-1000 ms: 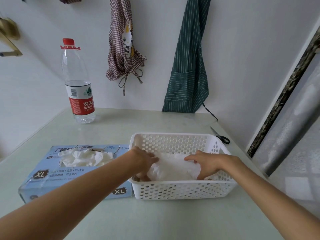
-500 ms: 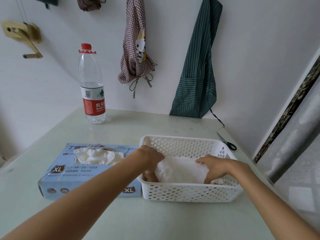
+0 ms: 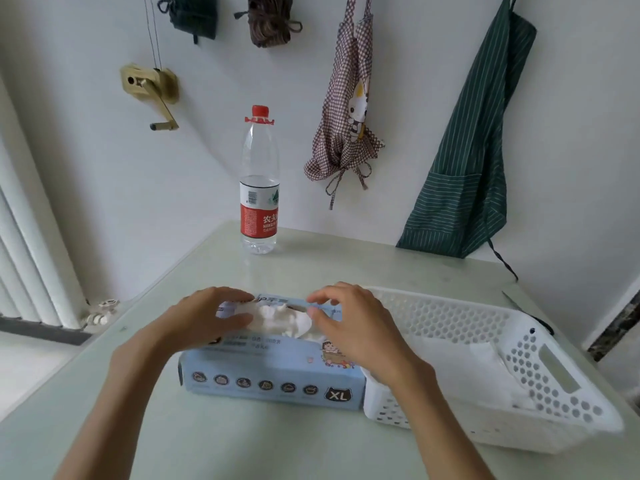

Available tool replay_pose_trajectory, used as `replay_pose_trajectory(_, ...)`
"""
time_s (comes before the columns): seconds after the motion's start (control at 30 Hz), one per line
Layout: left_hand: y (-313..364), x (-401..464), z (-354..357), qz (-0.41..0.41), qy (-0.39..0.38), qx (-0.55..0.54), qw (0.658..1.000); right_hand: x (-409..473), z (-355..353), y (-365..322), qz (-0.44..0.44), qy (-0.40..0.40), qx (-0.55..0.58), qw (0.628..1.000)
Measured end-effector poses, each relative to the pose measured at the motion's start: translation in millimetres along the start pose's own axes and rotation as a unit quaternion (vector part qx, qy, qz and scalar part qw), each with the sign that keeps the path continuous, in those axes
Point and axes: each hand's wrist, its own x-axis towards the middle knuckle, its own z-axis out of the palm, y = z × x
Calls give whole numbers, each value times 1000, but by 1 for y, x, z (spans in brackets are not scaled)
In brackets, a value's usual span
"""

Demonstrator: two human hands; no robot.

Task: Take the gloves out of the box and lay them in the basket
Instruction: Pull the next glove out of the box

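1. gloves (image 3: 277,318): white crumpled wad poking out of the oval slot in the top of the box (image 3: 273,372); more white gloves (image 3: 460,372) lie flat on the floor of the basket (image 3: 540,358)
2. box: light blue, "XL" on the near face; lying flat on the table (image 3: 242,445); right end touching or just beside the basket's left wall, cannot tell which
3. left hand (image 3: 204,320): over the left end of the slot; fingers loosely curved and slightly apart, thumb tip at the edge of the wad; firm hold not visible, cannot tell if it pinches
4. right hand (image 3: 349,327): over the right end of the slot; fingers curled, thumb and fingertips close together at the wad's right edge; actual pinch hidden, cannot tell
5. basket: white perforated plastic, right of the box
6. water bottle (image 3: 259,188): upright, red cap and label, at the table's far edge; well apart from the box
7. wall behind: checked apron (image 3: 346,109) and green striped apron (image 3: 474,157) hanging; brass crank fitting (image 3: 152,91) at left
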Motion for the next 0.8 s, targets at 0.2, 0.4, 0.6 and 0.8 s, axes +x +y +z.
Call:
replay_pose_trajectory(0.2,-8,3,5,46,11,-23,999,24,50,-17,15,-3,-44,999)
replay_pose_trajectory(0.4,-11,6,5,38,14,-11,999,28,56,-18,16,121,73,990)
replay_pose_trajectory(0.6,-1,5,2,42,19,39,998,24,11,-9,38,158,299,940)
replay_pose_trajectory(0.8,0,7,5,35,25,40,998,28,-17,-5,26,151,266,952)
